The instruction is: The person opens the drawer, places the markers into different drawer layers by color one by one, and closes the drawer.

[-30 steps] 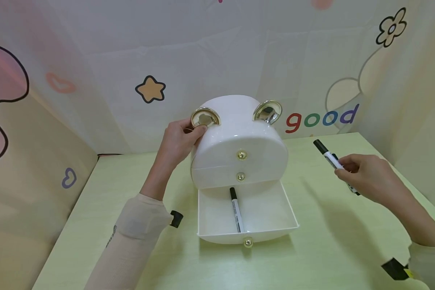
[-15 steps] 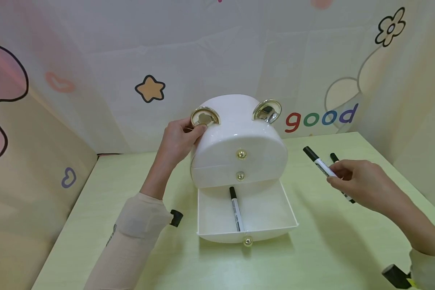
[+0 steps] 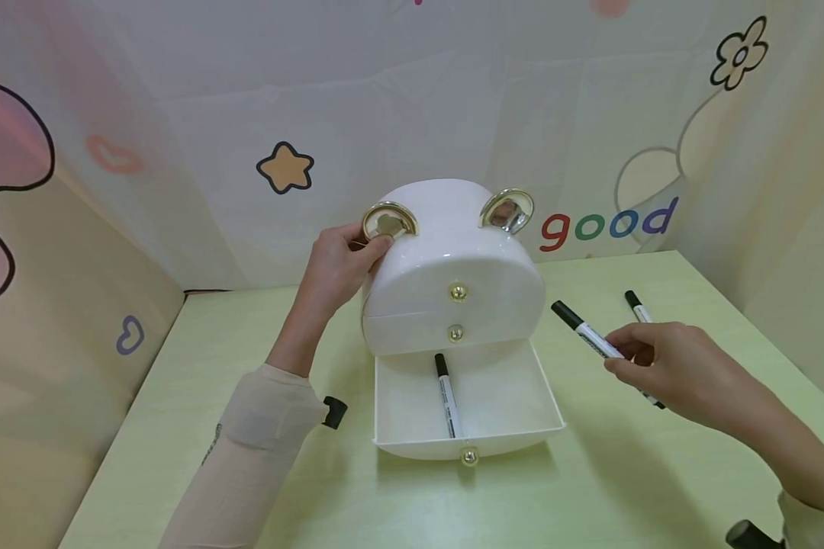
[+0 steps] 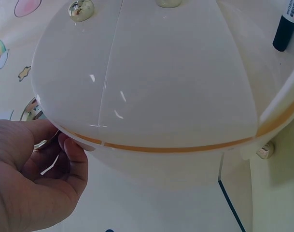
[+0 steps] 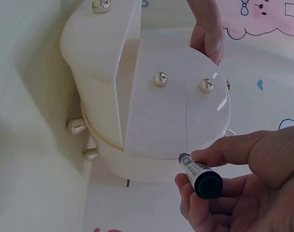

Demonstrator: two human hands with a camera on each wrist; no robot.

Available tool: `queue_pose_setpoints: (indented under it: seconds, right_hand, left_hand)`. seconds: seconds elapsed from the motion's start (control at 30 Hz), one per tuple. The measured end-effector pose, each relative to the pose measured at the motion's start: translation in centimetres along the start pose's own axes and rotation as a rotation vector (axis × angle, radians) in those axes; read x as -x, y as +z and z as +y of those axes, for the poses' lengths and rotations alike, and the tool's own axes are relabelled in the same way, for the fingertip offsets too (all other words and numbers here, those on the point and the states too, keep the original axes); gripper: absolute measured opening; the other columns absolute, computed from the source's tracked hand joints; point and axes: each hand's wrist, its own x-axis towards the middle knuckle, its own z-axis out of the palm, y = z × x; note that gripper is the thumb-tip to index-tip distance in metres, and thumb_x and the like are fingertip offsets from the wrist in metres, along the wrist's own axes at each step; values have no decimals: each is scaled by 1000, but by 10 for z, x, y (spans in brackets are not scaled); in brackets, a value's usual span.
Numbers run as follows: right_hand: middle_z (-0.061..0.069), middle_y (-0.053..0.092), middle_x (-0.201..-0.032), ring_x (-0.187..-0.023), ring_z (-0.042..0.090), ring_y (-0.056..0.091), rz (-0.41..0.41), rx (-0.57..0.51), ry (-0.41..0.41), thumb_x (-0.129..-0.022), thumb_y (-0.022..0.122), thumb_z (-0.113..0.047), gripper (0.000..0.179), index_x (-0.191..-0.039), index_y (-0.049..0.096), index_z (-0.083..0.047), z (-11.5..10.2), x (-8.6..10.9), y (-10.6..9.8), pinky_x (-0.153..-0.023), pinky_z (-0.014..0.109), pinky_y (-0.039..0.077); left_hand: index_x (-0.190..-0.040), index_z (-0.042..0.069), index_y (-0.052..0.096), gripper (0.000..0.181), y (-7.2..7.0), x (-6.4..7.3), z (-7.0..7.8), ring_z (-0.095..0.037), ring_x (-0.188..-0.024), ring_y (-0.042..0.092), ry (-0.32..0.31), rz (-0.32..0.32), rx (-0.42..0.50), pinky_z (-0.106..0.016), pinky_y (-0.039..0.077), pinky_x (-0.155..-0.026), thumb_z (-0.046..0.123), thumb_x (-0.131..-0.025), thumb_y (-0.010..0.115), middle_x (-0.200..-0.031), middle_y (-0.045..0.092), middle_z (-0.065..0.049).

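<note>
A white drawer box (image 3: 453,305) with gold ears and gold knobs stands on the table, its bottom drawer (image 3: 508,396) pulled out. In that drawer lies a black-capped marker (image 3: 448,400). My left hand (image 3: 343,263) grips the box's left gold ear (image 3: 388,221), thumb in front and fingers behind. Right of the box, my right hand (image 3: 673,374) pinches a second black-capped marker (image 3: 590,334) above the table, its cap toward the box. In the right wrist view the held marker (image 5: 197,174) points its end at the camera. Behind the right hand lies a third marker (image 3: 637,306).
The pale green table (image 3: 178,427) meets a printed curtain (image 3: 357,99) at the back and sides. The open drawer juts toward the table's front. The box's right gold ear (image 3: 508,211) sticks up from its top.
My right hand has moved left and toward the front with the marker, nearer the drawer. The marker lying on the table now shows more. My left hand has stayed on the ear.
</note>
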Motion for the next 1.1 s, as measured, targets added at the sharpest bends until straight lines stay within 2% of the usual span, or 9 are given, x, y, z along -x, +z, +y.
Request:
queue_pose_setpoints:
  seconds: [0.23,0.47,1.1]
  right_hand:
    - [-8,61,-77,-64,9,47,-50,18,-39,-94,75,-13,22,-113,73,-2,-7,7,4,-53,27,39]
    - [-9,63,-78,-66,7,51,-64,20,-70,-92,77,-13,24,-113,73,-2,-13,8,6,-54,26,42]
    - [-7,64,-79,-68,11,55,-168,-60,-77,-91,78,-13,23,-110,73,-3,-27,3,18,-56,26,45]
  left_hand:
    - [-115,3,73,24,0,0,-1,-19,-84,58,-7,2,-4,-24,48,-69,22,-102,67,-92,64,-9]
    - [-115,3,72,24,0,0,0,-19,-84,58,-8,0,-3,-23,48,-69,22,-102,67,-92,63,-9]
    - [-113,2,72,23,0,0,0,-19,-84,57,4,0,1,-23,47,-68,21,-102,67,-90,63,-9]
